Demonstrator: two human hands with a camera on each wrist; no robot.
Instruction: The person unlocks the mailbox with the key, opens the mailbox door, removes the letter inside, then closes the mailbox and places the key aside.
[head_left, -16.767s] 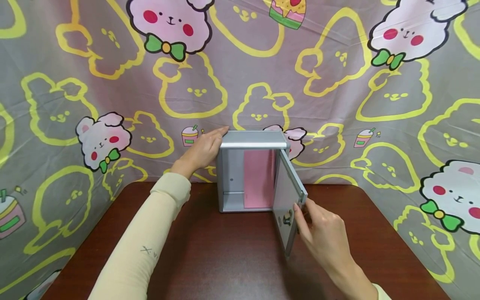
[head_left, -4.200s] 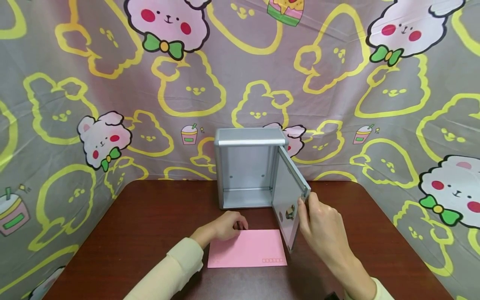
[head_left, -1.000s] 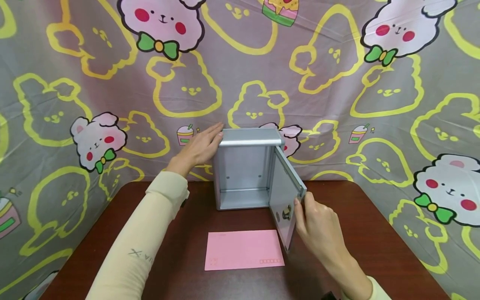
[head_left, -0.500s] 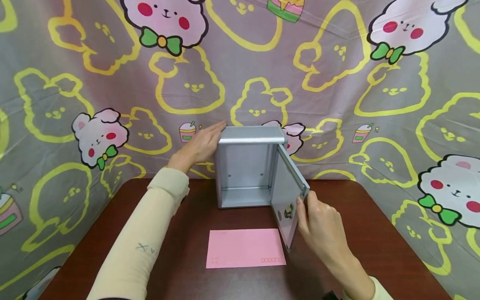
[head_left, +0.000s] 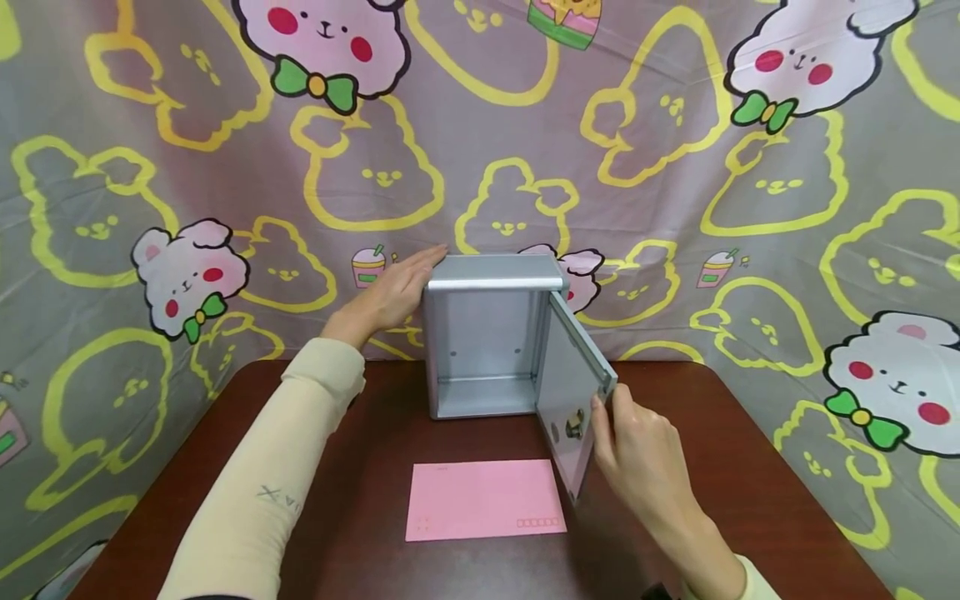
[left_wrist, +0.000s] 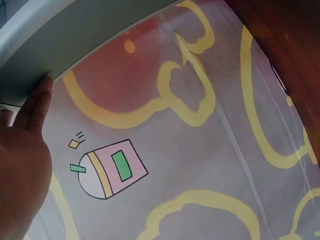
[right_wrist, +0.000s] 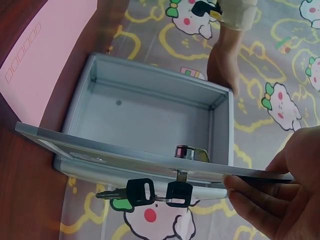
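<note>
A silver metal box (head_left: 495, 272) stands at the back of the table, its inside bare and its hinged door (head_left: 564, 371) swung out to the right. My left hand (head_left: 390, 296) rests with extended fingers against the box's upper left side. At the door's free edge, my right hand (head_left: 647, 450) pinches between thumb and fingers. A lock (head_left: 575, 425) shows on the door's inner face; in the right wrist view a key sits in it, with a second black-headed key (right_wrist: 140, 192) hanging alongside. Flat before the box lies a pink envelope (head_left: 483, 500), touched by neither hand.
The brown table (head_left: 375, 533) has rounded back corners. Close behind and along both sides hangs a patterned cloth (head_left: 660, 125) with bear and rabbit drawings. The door's lower corner comes near the envelope's right edge.
The pink envelope stood inside the box at first; later my left hand had it on the table. That hand has since returned to the box's left side. My right hand still holds the door.
</note>
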